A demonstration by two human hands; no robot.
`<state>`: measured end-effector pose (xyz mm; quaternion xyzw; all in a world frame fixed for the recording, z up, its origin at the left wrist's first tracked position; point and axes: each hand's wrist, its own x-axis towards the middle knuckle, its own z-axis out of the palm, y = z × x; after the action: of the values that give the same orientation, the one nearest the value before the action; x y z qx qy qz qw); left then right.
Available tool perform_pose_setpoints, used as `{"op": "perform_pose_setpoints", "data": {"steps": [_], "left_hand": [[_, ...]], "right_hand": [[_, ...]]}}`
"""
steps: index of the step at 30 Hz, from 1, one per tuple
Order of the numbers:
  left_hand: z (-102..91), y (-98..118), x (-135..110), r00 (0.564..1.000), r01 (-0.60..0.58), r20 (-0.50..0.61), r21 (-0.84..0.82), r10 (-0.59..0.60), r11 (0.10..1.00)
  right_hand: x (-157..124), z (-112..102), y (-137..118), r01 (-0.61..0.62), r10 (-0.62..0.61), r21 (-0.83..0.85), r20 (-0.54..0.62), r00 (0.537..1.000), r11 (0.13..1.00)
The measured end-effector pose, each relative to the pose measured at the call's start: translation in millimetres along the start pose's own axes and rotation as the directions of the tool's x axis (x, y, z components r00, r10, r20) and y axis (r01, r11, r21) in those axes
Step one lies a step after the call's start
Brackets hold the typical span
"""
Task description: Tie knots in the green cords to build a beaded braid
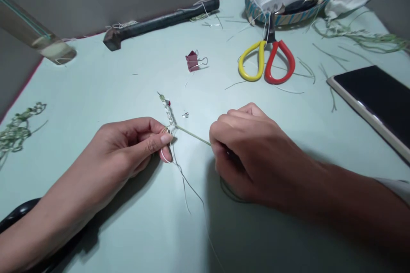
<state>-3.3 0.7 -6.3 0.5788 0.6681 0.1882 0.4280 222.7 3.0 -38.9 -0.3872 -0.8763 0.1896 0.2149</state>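
My left hand [137,143] pinches the lower end of a short braided cord piece [168,111], white and green, between thumb and fingers. A small red bit shows near the top of the braid. From the braid a green cord [194,135] runs taut to my right hand [240,149], which is closed in a fist round it. The rest of that cord loops out below the fist. Thin white threads [182,175] hang from under my left fingers across the table. Just right of the braid lies a tiny shiny metal piece [185,114].
Behind the hands are a maroon binder clip [192,61] and scissors [280,64] with yellow and red handles. A dark metal bar [163,21], a basket [288,19], and a phone [378,98] surround them. Knotted green cord [19,130] lies at left.
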Motion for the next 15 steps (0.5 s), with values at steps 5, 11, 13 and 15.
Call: {"op": "perform_pose_setpoints", "data": {"steps": [5, 11, 13, 15], "left_hand": [[2.0, -4.4, -9.7, 0.994, 0.107, 0.003, -0.011, -0.107, 0.994], [0.2, -15.4, -29.2, 0.987, 0.159, -0.034, -0.005, -0.159, 0.987], [-1.3, -17.2, -32.8, 0.985, 0.168, -0.042, 0.003, -0.168, 0.986], [-2.4, -17.5, -34.0, 0.984, 0.171, -0.041, 0.015, -0.170, 0.985]], "right_hand": [[2.2, -0.1, 3.7, 0.018, -0.017, -0.073, 0.010, 1.000, 0.997], [3.6, 0.5, 6.3, 0.023, -0.022, -0.165, 0.004, 1.000, 0.986], [4.0, -0.4, 7.4, 0.036, -0.038, -0.191, -0.006, 0.999, 0.981], [4.1, -1.1, 8.3, 0.043, -0.050, -0.231, -0.026, 0.998, 0.972]]}}
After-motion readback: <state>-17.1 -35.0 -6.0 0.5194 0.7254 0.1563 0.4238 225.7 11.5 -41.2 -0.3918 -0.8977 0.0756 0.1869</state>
